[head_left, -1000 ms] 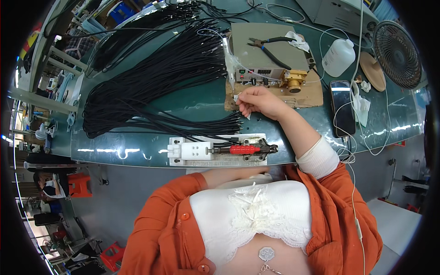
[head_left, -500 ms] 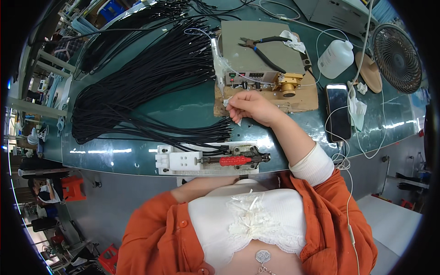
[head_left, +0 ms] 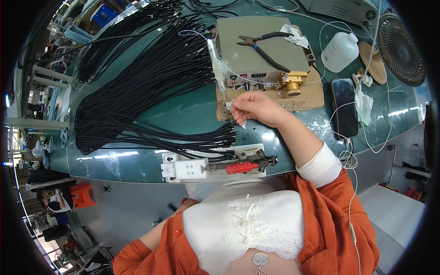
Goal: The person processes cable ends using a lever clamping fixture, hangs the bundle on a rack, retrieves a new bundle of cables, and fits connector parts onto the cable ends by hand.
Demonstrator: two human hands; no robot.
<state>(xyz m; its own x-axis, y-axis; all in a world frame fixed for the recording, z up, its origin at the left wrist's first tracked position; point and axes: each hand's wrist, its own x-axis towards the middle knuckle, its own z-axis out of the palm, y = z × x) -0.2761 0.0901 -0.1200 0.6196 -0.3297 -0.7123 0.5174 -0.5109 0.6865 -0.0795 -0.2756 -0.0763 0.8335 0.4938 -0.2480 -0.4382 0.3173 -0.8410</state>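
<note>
My right hand [head_left: 257, 109] is closed, pinching a crumpled white tissue [head_left: 243, 124] whose edges show below and beside the fingers. It is at the lower tip of a glue dispensing syringe [head_left: 217, 68] that leans against a grey dispenser box [head_left: 250, 48]. My left hand [head_left: 189, 203] is low by my lap, below the table edge; its fingers are hidden. Left of the right hand lie the ends of a bundle of black cables [head_left: 183, 134]. Nearer to me is a white clamp fixture [head_left: 188, 169] with a red-handled toggle clamp [head_left: 242, 168].
Cutting pliers [head_left: 266, 52] and a tissue lie on the box, with a brass-coloured regulator [head_left: 292, 85] at its front. To the right are a white bottle [head_left: 339, 52], a phone [head_left: 344, 108] with a white cable, and a fan [head_left: 401, 51]. A large pile of black cables [head_left: 137, 87] covers the left.
My left forearm has drawn back from beneath the clamp fixture toward the lower left. My right hand stays at the syringe tip with the tissue. The whole view has shifted slightly.
</note>
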